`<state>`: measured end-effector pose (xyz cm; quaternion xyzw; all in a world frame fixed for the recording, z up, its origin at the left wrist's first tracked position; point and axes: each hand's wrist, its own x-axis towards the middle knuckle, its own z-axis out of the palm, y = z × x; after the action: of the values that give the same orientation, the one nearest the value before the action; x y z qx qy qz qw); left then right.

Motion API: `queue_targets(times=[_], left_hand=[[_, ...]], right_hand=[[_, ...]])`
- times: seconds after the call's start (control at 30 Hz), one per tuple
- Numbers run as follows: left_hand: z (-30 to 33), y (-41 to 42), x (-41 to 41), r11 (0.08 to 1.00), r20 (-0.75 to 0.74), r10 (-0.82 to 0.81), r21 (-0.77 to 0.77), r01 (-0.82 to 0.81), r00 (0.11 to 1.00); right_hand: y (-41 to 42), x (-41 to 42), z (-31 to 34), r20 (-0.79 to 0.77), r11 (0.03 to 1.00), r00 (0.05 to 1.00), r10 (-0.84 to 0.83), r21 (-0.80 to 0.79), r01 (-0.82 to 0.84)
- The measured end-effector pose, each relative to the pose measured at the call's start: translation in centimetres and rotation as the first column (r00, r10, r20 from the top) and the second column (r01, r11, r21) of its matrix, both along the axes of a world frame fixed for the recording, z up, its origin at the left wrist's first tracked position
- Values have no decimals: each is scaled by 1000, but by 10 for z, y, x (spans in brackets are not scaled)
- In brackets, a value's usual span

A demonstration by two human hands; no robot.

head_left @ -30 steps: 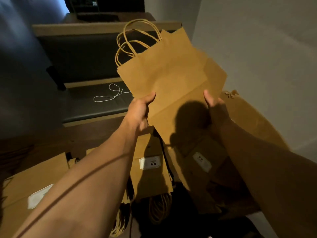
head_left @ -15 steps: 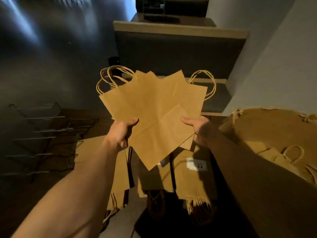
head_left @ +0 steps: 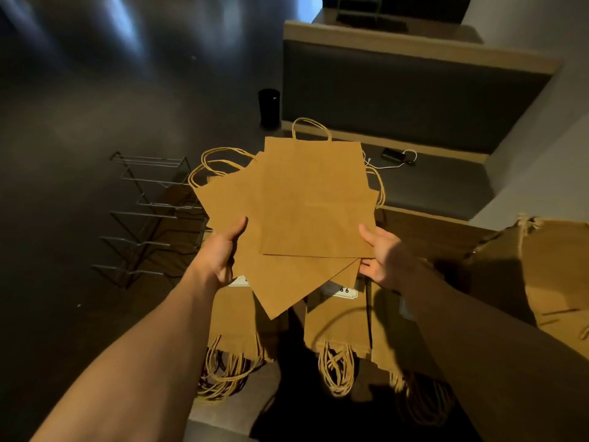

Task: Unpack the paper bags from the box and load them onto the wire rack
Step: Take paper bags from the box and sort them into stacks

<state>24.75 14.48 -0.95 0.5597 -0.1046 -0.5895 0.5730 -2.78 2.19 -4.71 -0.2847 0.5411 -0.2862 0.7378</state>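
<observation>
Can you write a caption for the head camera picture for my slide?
Both hands, left hand and right hand, hold a fanned bunch of paper bags near the wire rack.

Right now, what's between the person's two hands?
In the head view, a fanned stack of flat brown paper bags spans the gap, held by the left hand and right hand.

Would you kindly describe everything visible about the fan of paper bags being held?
The fan of paper bags is several flat, folded brown kraft bags with twisted paper loop handles pointing away from the person. They are splayed unevenly and held in the air, the left hand and right hand gripping their lower edges.
</observation>
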Motion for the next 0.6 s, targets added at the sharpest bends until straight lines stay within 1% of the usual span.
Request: queue_targets(times=[0.07, 0.13, 0.17, 0.2, 0.23, 0.33, 0.37, 0.4, 0.43, 0.5, 0.53, 0.6], left_hand=[[-4, 5, 7, 1000, 65, 14, 14, -15, 998], [-8, 9, 11, 999, 117, 47, 8, -48, 992], [-10, 10, 10, 998, 145, 54, 20, -57, 988], [-13, 10, 10, 998, 136, 55, 30, -59, 989], [-17, 9, 11, 998, 109, 61, 19, -64, 992], [-23, 9, 21, 994, 52, 103, 24, -104, 993], [-22, 9, 24, 994, 33, 105, 24, -106, 994], [-19, 9, 25, 993, 16, 119, 22, -119, 993], [-15, 12, 26, 994, 26, 110, 22, -111, 994], [-9, 13, 27, 995, 93, 85, 44, -89, 992], [-6, 15, 28, 995, 138, 73, 51, -81, 988], [-5, 21, 30, 997, 133, 55, 40, -61, 990]], right_hand=[[16, 12, 28, -123, 996, 988, 88, -2, -89], [17, 18, 30, -134, 987, 979, 155, -15, -158], [17, 22, 31, -133, 986, 979, 156, -38, -162], [18, 27, 33, -148, 986, 980, 130, -84, -143], [19, 33, 35, -167, 985, 984, 66, -146, -91], [23, 51, 43, -176, 941, 970, -169, -320, 106], [23, 54, 45, -144, 939, 971, -193, -315, 140], [19, 54, 44, -87, 956, 984, -158, -263, 131], [16, 54, 44, -43, 981, 996, -79, -180, 70], [15, 51, 43, -74, 988, 989, 131, -71, -136], [13, 50, 42, -107, 978, 974, 201, -38, -206], [14, 48, 46, -125, 959, 952, 278, -9, -282]])
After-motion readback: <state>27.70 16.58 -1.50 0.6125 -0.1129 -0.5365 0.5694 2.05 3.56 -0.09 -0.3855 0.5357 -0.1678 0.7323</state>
